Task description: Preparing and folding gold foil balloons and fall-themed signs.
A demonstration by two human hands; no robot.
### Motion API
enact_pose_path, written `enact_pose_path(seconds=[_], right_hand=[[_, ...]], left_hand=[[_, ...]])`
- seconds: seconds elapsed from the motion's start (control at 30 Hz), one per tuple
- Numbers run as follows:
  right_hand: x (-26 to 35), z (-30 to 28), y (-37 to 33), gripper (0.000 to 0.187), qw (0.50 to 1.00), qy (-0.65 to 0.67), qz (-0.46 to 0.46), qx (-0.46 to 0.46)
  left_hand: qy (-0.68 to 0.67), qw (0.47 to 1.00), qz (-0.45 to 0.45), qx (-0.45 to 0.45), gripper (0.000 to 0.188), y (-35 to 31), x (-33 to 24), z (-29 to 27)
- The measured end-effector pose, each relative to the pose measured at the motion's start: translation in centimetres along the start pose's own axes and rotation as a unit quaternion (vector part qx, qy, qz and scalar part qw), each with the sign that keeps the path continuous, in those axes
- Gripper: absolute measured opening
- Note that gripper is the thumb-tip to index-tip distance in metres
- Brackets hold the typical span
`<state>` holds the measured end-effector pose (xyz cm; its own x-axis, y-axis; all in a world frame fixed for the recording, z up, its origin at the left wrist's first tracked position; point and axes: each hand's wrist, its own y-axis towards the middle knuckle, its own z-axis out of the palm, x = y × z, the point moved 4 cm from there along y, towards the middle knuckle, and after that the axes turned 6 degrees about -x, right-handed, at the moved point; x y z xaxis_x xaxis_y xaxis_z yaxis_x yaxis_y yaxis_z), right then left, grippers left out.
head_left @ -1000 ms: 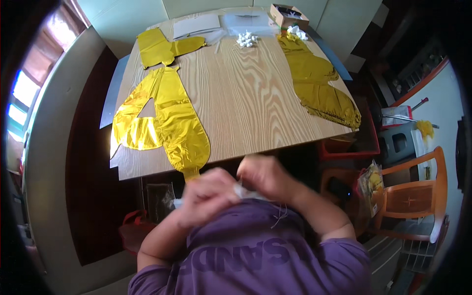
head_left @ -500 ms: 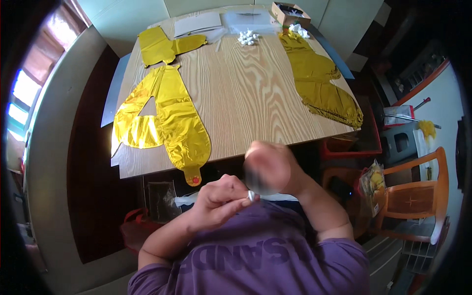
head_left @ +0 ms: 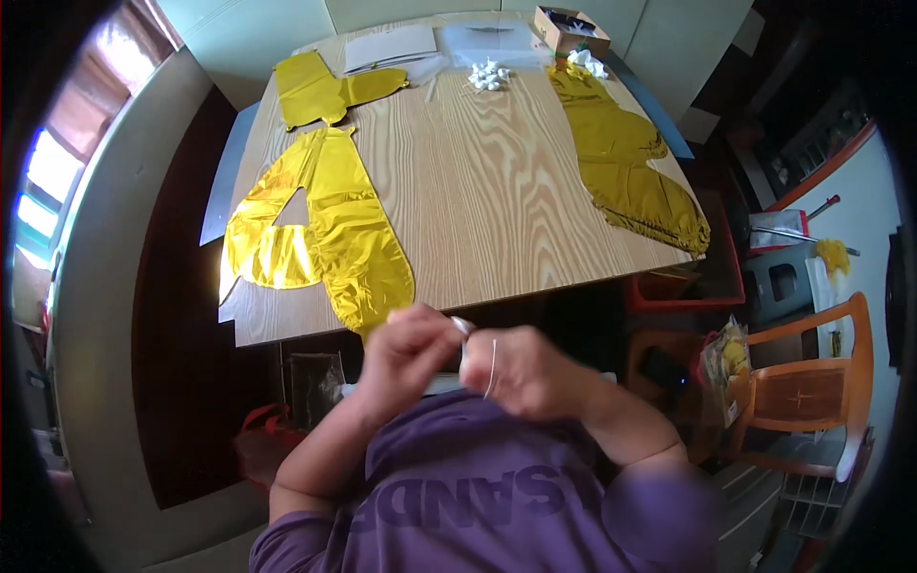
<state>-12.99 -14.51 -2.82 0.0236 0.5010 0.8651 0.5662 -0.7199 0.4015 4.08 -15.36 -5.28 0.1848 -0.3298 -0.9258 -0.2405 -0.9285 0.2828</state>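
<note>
In front of my chest, my left hand [head_left: 406,361] pinches a small white piece [head_left: 462,326] between thumb and forefinger. What exactly the piece is, I cannot make out. Close beside it on the right, my right hand [head_left: 530,372] is curled shut, with a thin white string [head_left: 493,368] running across its fingers. Both hands hover just off the table's near edge. Behind the left hand lies a flat gold foil balloon [head_left: 355,229], an A-like shape with a triangular opening; the hand hides its lower end.
The wooden table [head_left: 478,210] carries another gold foil balloon [head_left: 330,91] at the far left and a third gold foil balloon [head_left: 621,153] along the right. A pile of small white pieces [head_left: 488,75] lies near the back, by a cardboard box [head_left: 573,40]. A wooden chair [head_left: 802,392] stands at right.
My right hand, blurred before, has come down beside the left. The left hand has risen slightly with the white piece, now covering the near balloon's lower tip. A string shows across the right fingers.
</note>
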Motion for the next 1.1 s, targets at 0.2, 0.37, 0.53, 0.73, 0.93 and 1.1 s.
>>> enact_pose_path(seconds=[0.2,0.37,0.53,0.73,0.93,1.1], right_hand=[[-2.6,0.1,-0.4,0.014,0.997,-0.071,-0.007,-0.005],[-0.1,0.3,0.2,0.016,0.996,-0.075,-0.056,-0.001],[-3.2,-0.9,0.9,0.018,0.995,-0.071,0.034,-0.053],[-0.4,-0.3,1.7,0.009,0.989,-0.092,-0.078,-0.08],[-3.2,1.1,0.6,0.016,0.997,0.007,0.034,-0.071],[-1.0,-0.1,0.9,0.005,0.983,-0.13,-0.049,-0.117]], left_hand=[[-0.268,0.954,-0.117,0.067,0.015,-1.0,-1.4,-0.8],[-0.109,0.989,-0.085,-0.043,0.012,-0.2,0.5,-0.2],[-0.258,0.953,-0.137,0.084,0.015,-1.8,-0.8,0.0],[-0.158,0.981,-0.109,0.028,0.012,-1.8,1.0,0.2],[-0.412,0.882,-0.226,0.014,0.019,-1.5,1.1,0.3],[-0.182,0.974,-0.136,-0.007,0.014,-1.6,1.4,0.6]])
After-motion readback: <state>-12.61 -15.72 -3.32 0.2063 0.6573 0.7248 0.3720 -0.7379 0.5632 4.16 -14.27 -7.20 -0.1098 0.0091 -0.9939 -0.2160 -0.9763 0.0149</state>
